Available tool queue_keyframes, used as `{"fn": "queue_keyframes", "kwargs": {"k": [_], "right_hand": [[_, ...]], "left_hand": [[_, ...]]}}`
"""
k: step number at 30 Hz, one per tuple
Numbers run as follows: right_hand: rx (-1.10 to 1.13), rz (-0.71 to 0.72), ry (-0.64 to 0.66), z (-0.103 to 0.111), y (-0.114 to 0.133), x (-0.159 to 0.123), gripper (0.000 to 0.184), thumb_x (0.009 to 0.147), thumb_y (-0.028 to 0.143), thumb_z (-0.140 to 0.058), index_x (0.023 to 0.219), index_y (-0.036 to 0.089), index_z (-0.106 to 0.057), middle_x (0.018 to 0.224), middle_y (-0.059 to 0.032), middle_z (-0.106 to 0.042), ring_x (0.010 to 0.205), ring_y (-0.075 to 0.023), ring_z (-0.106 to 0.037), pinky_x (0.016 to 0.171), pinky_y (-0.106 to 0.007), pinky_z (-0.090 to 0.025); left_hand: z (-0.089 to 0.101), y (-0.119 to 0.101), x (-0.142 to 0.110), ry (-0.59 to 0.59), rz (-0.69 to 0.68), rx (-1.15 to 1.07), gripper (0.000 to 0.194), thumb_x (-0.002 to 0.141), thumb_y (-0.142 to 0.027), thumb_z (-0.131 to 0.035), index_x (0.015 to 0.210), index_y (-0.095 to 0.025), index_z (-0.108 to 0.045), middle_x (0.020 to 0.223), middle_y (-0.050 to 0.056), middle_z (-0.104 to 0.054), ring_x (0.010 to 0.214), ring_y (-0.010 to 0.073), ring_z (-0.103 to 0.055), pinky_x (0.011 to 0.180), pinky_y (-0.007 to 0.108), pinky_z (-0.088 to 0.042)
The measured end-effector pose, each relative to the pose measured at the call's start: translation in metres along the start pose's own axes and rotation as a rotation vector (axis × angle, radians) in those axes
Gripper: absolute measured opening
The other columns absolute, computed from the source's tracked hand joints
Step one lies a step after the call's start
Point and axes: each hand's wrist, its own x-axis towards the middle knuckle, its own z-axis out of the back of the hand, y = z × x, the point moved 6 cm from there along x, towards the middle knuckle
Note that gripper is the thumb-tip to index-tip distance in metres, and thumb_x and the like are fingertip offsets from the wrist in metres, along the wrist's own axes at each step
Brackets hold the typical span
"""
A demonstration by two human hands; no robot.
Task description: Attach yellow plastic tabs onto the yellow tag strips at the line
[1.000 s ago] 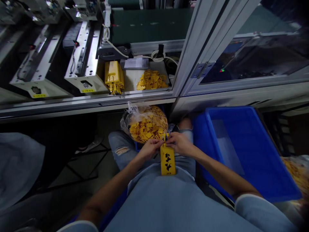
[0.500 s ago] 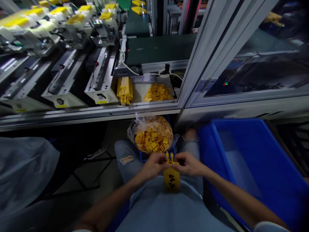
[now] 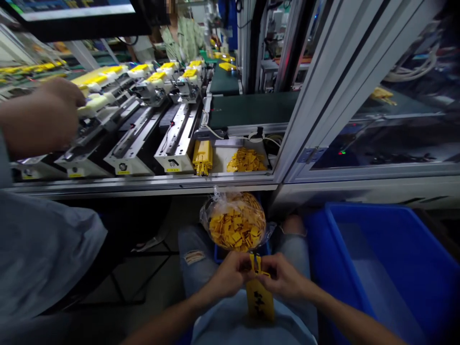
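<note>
My left hand (image 3: 228, 275) and right hand (image 3: 283, 277) are pinching the 2 forked prongs (image 3: 254, 263) of 1 yellow plastic tag (image 3: 259, 301), fingers pressed together on them, just below the clear plastic bag (image 3: 205, 218). A big heap of yellow tags (image 3: 233, 230) is left inside that bag. Beyond the bag lie a loose pile of tags (image 3: 246, 160) and a bundled stack of tags (image 3: 202, 157). A blue plastic crate (image 3: 332, 225) stands right of the bag, and a co-worker's hand (image 3: 53, 108) reaches far left of it. My tag's black printing is too blurred to read.
</note>
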Motion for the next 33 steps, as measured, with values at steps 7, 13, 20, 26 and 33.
{"fn": "queue_keyframes", "kwargs": {"k": [7, 13, 20, 26, 33], "right_hand": [[0.244, -0.046, -0.046, 0.015, 0.006, 0.012, 0.036, 0.084, 0.049, -0.067, 0.078, 0.014, -0.066, 0.069, -0.0014, -0.059, 0.063, -0.0121, -0.047, 0.058, -0.023, -0.036], [0.242, -0.001, -0.264, 0.062, 0.02, 0.01, 0.043, 0.081, 0.059, -0.069, 0.077, 0.016, -0.069, 0.07, -0.0031, -0.062, 0.064, -0.0151, -0.051, 0.059, -0.025, -0.039], [0.147, -0.023, -0.308, 0.066, 0.011, 0.005, 0.05, 0.079, 0.067, -0.066, 0.071, 0.018, -0.067, 0.064, -0.0027, -0.058, 0.059, -0.0155, -0.048, 0.056, -0.026, -0.037], [0.004, 0.051, -0.408, 0.077, 0.013, 0.022, 0.051, 0.084, 0.066, -0.06, 0.068, 0.018, -0.063, 0.063, -0.0031, -0.058, 0.062, -0.0172, -0.05, 0.059, -0.028, -0.038], [-0.44, 0.271, -0.665, 0.135, 0.058, 0.09, 0.034, 0.093, 0.045, -0.051, 0.076, 0.019, -0.066, 0.072, -0.0053, -0.066, 0.068, -0.0205, -0.058, 0.067, -0.03, -0.044]], "left_hand": [[0.035, -0.039, -0.011, -0.036, 0.04, 0.503, 0.014, 0.068, -0.025, -0.077, 0.071, -0.015, -0.069, 0.063, -0.003, -0.058, 0.059, 0.0116, -0.047, 0.052, 0.021, -0.032], [0.099, -0.152, -0.031, -0.387, -0.415, 0.61, 0.021, 0.081, -0.031, -0.071, 0.096, -0.017, -0.069, 0.099, 0.007, -0.072, 0.087, 0.0197, -0.065, 0.076, 0.026, -0.05], [0.188, -0.219, 0.005, -0.633, -0.815, 1.152, 0.025, 0.082, -0.012, -0.056, 0.105, -0.015, -0.064, 0.12, 0.014, -0.064, 0.113, 0.0226, -0.059, 0.1, 0.034, -0.046], [0.244, -0.232, 0.045, -0.711, -0.635, 1.452, 0.032, 0.079, -0.003, -0.047, 0.105, -0.015, -0.062, 0.12, 0.013, -0.062, 0.114, 0.0225, -0.058, 0.098, 0.033, -0.046], [0.242, -0.222, 0.047, -0.676, -0.292, 1.672, 0.042, 0.071, -0.002, -0.057, 0.111, -0.013, -0.064, 0.122, 0.017, -0.063, 0.106, 0.0302, -0.063, 0.089, 0.037, -0.051]]}}
